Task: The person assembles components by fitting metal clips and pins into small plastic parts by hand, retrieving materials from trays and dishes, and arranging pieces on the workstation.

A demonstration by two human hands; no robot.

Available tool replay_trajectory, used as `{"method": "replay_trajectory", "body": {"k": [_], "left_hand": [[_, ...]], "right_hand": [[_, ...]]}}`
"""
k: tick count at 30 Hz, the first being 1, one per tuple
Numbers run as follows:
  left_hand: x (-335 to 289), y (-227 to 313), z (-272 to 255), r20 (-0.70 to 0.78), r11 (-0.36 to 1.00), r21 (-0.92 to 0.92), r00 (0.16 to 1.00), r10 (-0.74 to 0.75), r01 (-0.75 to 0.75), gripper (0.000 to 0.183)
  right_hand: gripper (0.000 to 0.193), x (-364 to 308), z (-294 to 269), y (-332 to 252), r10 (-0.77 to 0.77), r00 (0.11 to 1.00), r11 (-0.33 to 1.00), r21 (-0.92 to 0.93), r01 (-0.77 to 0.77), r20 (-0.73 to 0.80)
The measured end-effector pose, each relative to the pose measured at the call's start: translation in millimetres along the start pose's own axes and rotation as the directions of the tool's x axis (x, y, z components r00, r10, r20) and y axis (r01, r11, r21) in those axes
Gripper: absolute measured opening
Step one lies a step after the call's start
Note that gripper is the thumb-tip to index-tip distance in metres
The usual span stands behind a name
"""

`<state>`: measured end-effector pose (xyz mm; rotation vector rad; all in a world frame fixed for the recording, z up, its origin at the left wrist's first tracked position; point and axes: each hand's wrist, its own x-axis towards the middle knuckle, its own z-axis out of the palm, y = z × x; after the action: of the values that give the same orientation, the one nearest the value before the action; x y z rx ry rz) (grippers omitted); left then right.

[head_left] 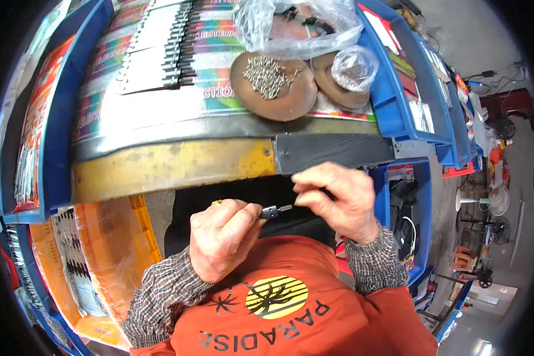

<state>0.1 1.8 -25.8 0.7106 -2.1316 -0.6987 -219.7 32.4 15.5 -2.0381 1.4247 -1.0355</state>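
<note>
My left hand (pixel 222 234) is closed round a small black cylindrical metal part (pixel 270 212), held level in front of my body. Holes show in the part's side, and a thin silver shank points right. My right hand (pixel 343 199) is just right of the shank tip, thumb and fingertips pinched together. Whatever they hold, if anything, is too small to make out. Beyond the hands, a brown dish (pixel 291 107) on the bench bears a heap of tiny silver screws (pixel 266 77). A row of black-shanked pieces (pixel 175 50) lies on white backing at the far left.
A second brown dish (pixel 338 98) carries a small clear bag (pixel 355 68); a larger clear bag (pixel 252 29) lies behind. Blue bins (pixel 391 107) flank the bench. The yellow-and-black bench edge (pixel 219 166) runs ahead of my hands. An orange-lined box (pixel 110 243) stands lower left.
</note>
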Motion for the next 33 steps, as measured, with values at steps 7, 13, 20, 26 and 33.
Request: {"method": "replay_trajectory", "body": {"k": [7,13,20,26,33], "left_hand": [[10,0,-15,-0.06,0.998,0.043,0.997,-0.05,0.053,0.023],[13,1,-25,-0.062,0.991,0.093,0.994,-0.095,0.1,0.025],[10,-2,-27,-0.07,0.985,0.098,0.988,-0.135,0.141,0.025],[7,-4,-25,-0.104,0.987,0.072,0.985,-0.136,0.144,0.021],[8,-2,-23,-0.107,0.991,0.069,0.988,-0.11,0.118,0.02]], "right_hand": [[0.023,45,-16,21,-0.159,0.966,0.907,-0.416,0.062,-0.203],[0.038,68,-13,35,-0.184,0.978,0.833,-0.544,0.103,-0.096],[0.047,79,-6,35,-0.141,0.988,0.802,-0.592,0.072,-0.07],[0.05,79,-7,35,-0.137,0.989,0.791,-0.608,0.077,-0.053],[0.044,80,-12,35,-0.156,0.988,0.8,-0.585,0.13,0.007]]}}
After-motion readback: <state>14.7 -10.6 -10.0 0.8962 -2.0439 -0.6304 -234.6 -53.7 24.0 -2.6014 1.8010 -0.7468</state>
